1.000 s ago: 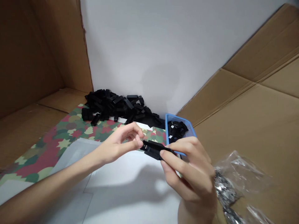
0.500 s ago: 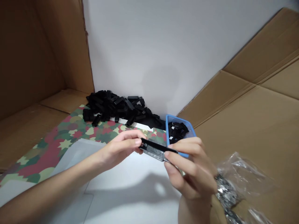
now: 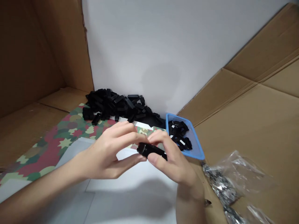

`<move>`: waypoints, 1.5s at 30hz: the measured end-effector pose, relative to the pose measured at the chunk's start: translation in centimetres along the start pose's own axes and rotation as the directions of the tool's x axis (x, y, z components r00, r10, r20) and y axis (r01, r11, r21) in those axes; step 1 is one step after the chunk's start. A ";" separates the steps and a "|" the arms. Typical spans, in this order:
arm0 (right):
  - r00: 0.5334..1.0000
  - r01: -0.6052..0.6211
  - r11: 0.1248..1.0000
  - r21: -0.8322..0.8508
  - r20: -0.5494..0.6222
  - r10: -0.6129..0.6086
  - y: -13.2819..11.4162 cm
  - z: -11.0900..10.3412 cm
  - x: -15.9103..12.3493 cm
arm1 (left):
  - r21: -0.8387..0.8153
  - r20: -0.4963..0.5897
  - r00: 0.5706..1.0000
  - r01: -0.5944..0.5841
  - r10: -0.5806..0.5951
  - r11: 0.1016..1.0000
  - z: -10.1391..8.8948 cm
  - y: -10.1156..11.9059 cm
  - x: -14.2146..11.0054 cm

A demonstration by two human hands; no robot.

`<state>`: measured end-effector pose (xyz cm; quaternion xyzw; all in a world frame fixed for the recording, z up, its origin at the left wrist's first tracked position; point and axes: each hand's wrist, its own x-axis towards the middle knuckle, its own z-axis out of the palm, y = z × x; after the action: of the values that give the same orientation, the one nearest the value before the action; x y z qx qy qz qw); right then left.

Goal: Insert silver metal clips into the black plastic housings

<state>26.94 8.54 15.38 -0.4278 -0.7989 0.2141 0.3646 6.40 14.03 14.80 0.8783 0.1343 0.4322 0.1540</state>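
Two hands are working one black plastic piece (image 3: 149, 150) between them, above a camouflage-print sheet (image 3: 54, 152). The left hand (image 3: 108, 155) is pinching its left end, while the right hand (image 3: 173, 165) is gripping the right end. Fingers are hiding much of the piece, so its form is staying unclear. A blue mesh basket (image 3: 198, 152) is holding more black pieces (image 3: 178, 133), a larger heap (image 3: 109, 107) is lying behind, and a clear plastic bag (image 3: 243, 177) of metallic bits is resting on cardboard (image 3: 257, 130).
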 end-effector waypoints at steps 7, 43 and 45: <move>0.970 -0.232 0.967 0.101 0.092 0.223 -0.5 0.9 0.4 | 0.101 0.077 0.997 -0.037 0.029 0.994 0.2 0.2 -0.4; 0.981 -0.078 0.951 0.298 -0.146 0.126 0.3 2.1 1.0 | -0.119 -0.006 0.986 0.165 -0.167 0.979 0.0 0.6 -0.1; 0.974 0.023 0.977 0.212 -0.225 0.026 0.6 2.3 0.8 | -0.210 0.024 0.968 0.248 -0.249 0.946 -0.1 0.7 0.1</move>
<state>25.26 9.45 13.83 -0.4085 -0.7243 0.2485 0.4968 6.42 13.46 15.15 0.8323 0.1972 0.4226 0.2996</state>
